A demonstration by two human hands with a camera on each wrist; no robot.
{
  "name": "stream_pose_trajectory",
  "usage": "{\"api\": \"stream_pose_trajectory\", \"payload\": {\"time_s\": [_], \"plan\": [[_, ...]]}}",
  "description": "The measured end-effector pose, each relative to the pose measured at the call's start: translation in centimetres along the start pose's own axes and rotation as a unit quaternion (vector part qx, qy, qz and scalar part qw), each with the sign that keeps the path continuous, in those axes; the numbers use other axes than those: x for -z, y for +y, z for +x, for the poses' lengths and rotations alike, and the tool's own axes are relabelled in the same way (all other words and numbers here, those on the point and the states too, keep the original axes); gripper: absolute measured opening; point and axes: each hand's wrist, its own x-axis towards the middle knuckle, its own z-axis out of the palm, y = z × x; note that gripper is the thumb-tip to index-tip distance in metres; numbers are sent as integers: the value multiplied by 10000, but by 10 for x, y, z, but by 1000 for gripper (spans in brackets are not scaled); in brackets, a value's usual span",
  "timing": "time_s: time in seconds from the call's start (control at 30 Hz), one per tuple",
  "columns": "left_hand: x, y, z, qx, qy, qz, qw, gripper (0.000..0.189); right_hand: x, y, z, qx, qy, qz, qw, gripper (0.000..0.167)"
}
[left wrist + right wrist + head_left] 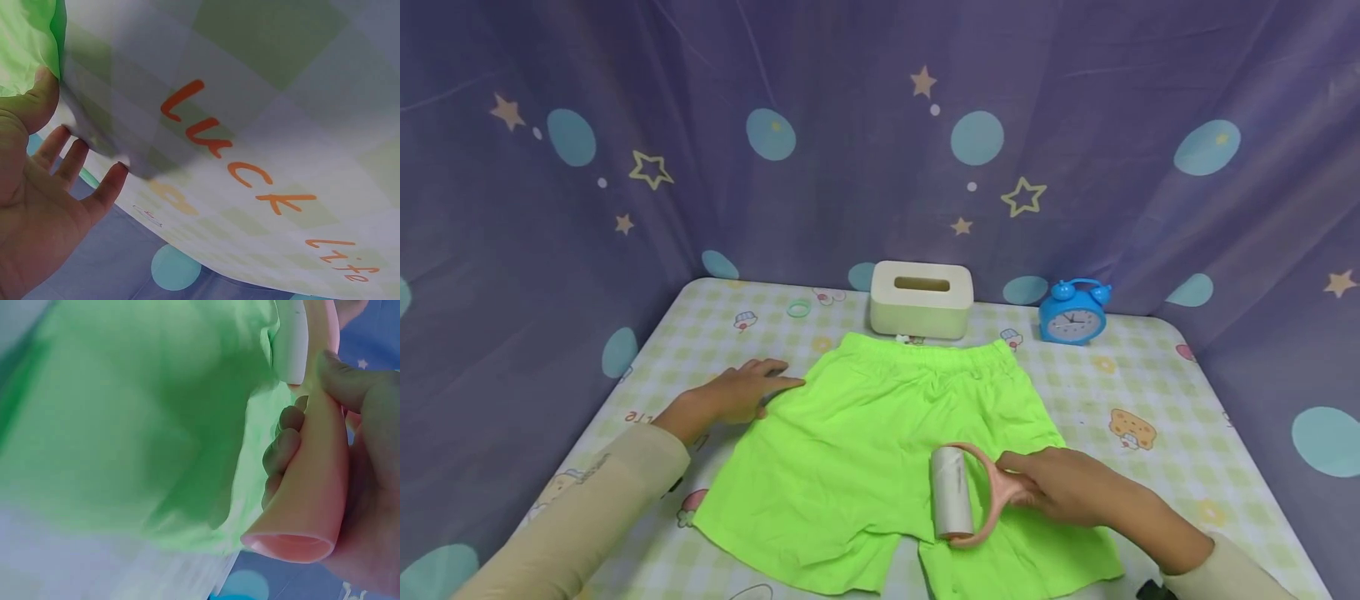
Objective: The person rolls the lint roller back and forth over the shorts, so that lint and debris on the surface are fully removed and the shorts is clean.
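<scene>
Bright green shorts lie spread flat, waistband toward the back. My right hand grips the pink handle of a lint roller, whose white roll rests on the shorts near the crotch and one leg. In the right wrist view the fingers curl round the lint roller's handle. At the other side of the shorts, my left hand touches their edge with its thumb. Its other fingers are spread on the tablecloth, as the left wrist view shows.
A pale tissue box stands behind the waistband. To its right is a blue alarm clock, and to its left lies a small green ring. A checked cloth covers the table, with a purple curtain around it.
</scene>
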Motion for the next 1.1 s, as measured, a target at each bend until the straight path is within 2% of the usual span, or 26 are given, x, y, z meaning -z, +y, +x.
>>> {"api": "stream_pose_trajectory", "payload": {"time_s": [0.17,0.4,0.6,0.87,1.1], "plan": [[-1,0,0,-38,36,-40,10000,69,-2,10,-18,-149,140,37,9998,23],[-4,0,-1,-98,126,-53,9999,68,-9,27,-44,64,532,67,9985,27],[-3,1,-1,-93,131,-82,9998,68,-8,39,-66,-91,585,55,9982,29],[-3,1,0,-103,133,-72,9998,68,-7,54,-98,-30,822,-137,9965,25],[-5,-3,0,-60,110,-51,9999,69,-4,68,-130,-328,693,-27,9971,24]]}}
